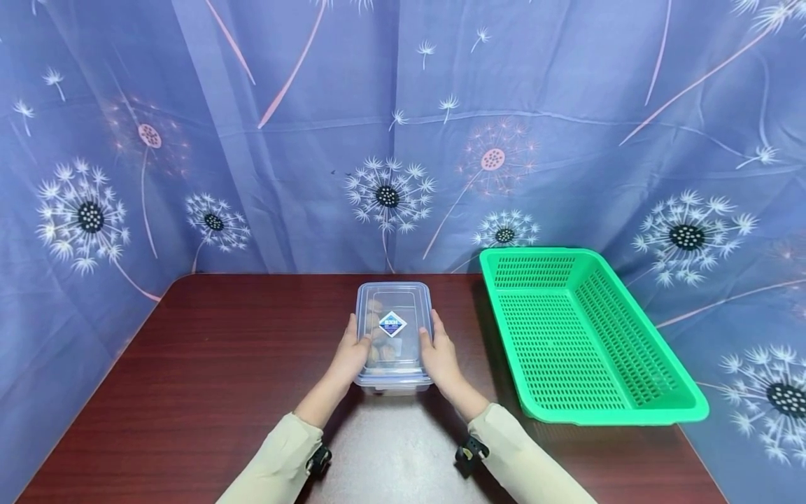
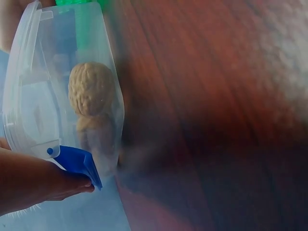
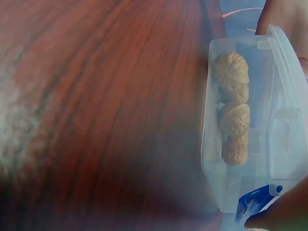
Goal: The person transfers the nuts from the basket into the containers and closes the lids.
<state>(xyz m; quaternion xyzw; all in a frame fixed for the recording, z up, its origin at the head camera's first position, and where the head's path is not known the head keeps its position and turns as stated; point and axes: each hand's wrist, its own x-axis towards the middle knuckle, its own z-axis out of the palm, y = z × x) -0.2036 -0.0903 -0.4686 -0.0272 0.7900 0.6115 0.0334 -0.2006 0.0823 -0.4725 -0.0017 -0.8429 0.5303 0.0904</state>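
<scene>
A clear plastic box [image 1: 403,308] with a snap-on lid and blue side latches sits in the middle of the dark wooden table [image 1: 220,350]. Walnuts [image 2: 91,89] lie inside it, several in a row [image 3: 233,96] in the right wrist view. My left hand [image 1: 355,348] grips the box's left side, thumb on the lid. My right hand [image 1: 436,350] grips the right side. In the left wrist view a fingertip [image 2: 57,185] presses the blue latch [image 2: 79,163]. The right wrist view shows a finger [image 3: 284,214] at the other blue latch [image 3: 255,199].
A green perforated plastic basket [image 1: 567,350] with nothing in it lies on the table to the right of the box, near the table's right edge. A blue dandelion-print curtain [image 1: 390,140] hangs behind and on both sides.
</scene>
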